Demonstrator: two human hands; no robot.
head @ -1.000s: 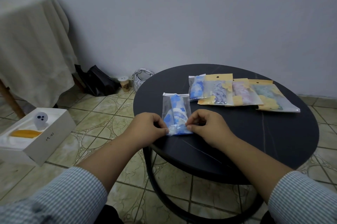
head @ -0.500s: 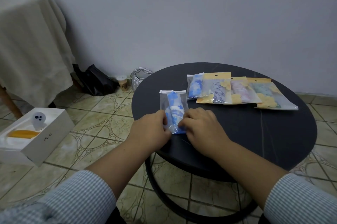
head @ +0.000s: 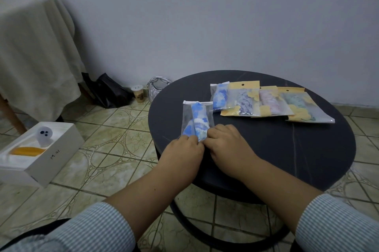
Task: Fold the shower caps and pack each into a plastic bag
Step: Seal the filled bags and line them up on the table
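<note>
Near the tabletop's (head: 266, 149) left front edge lies a plastic bag (head: 187, 117) holding a folded blue shower cap (head: 200, 122). The left hand (head: 182, 154) and right hand (head: 228, 146) pinch its near end; sealing well probably means pressing evenly across the flap.

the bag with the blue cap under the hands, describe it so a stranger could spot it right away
On the round black table, find the row of four packed bags at the far side. The clear bag with the blue-and-white cap lies alone, nearer the person, its near end under the left hand and right hand. It has no yellow card.
</note>
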